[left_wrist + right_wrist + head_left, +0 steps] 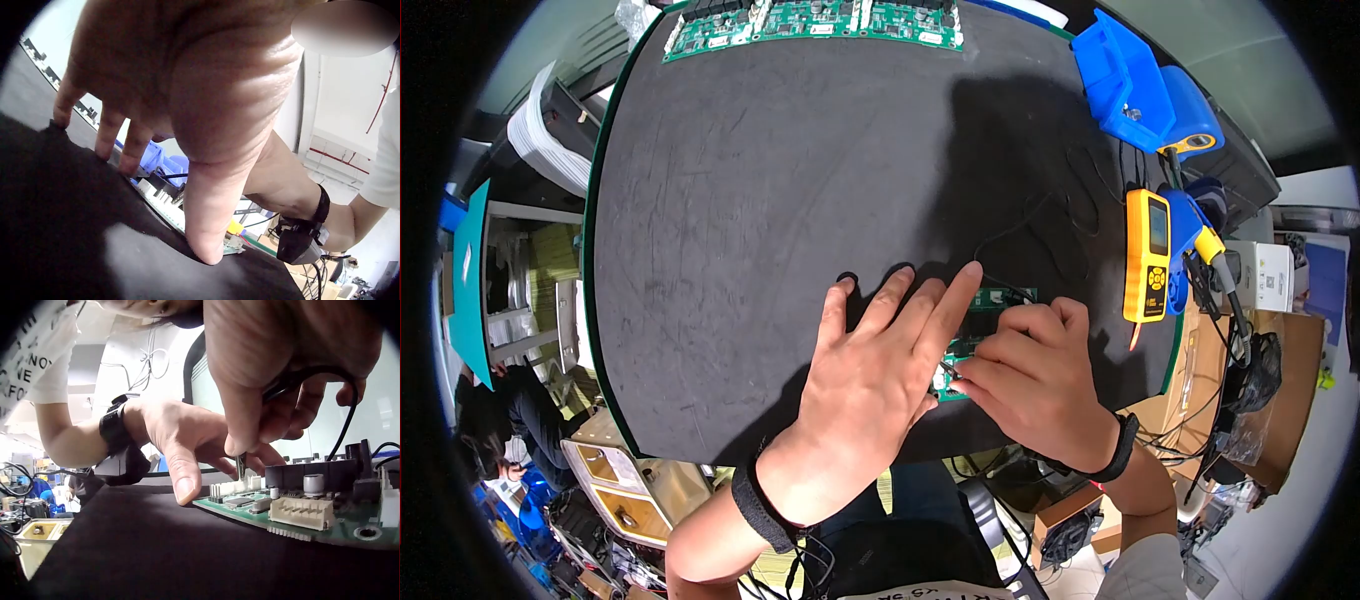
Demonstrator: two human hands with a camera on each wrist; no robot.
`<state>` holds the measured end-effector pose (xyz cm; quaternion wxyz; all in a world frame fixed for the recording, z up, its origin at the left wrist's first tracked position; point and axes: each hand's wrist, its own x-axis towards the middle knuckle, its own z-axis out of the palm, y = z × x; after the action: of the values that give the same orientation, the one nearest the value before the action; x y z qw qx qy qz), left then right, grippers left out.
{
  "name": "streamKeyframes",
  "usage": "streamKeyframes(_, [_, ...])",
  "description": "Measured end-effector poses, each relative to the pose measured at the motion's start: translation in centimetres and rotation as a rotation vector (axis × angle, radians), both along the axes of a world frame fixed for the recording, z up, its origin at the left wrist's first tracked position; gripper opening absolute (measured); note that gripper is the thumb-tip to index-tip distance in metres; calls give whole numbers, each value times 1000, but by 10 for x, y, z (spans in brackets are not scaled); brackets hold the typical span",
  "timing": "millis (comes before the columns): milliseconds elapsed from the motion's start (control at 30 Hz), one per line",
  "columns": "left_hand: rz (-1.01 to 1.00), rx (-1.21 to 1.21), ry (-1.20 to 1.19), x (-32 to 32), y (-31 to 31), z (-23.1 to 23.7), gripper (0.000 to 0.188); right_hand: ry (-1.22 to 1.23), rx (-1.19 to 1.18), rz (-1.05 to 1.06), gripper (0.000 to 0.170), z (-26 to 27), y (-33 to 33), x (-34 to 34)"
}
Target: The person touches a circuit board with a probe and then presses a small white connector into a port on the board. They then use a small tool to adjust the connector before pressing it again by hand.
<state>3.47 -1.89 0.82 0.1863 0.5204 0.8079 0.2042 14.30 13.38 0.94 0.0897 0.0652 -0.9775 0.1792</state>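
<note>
A green circuit board (1006,296) (350,532) lies on the black mat, partly hidden under both hands in the head view. My left hand (865,370) (181,94) spreads its straight fingers over the mat, its thumb down at the board's edge. On the right, my right hand (1040,375) (287,381) pinches a thin metal-tipped piece (241,464) between thumb and fingers. Its tip stands at a white connector (232,487) near the board's end. A black cable (351,412) loops from the right hand. Black blocks and a cream socket (301,514) sit on the board.
Several joined green boards (815,22) lie along the mat's far edge. At the right are a blue bin (1122,85), a yellow handheld meter (1146,255) and a yellow-and-blue tool (1208,243) with a cable. Thin black wires cross the mat (800,150) beyond the right hand.
</note>
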Motion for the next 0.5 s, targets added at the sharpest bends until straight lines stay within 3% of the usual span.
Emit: streamKeyframes(500, [-4, 1, 7, 0, 1, -2, 98, -1, -43, -5, 16, 1, 2, -3])
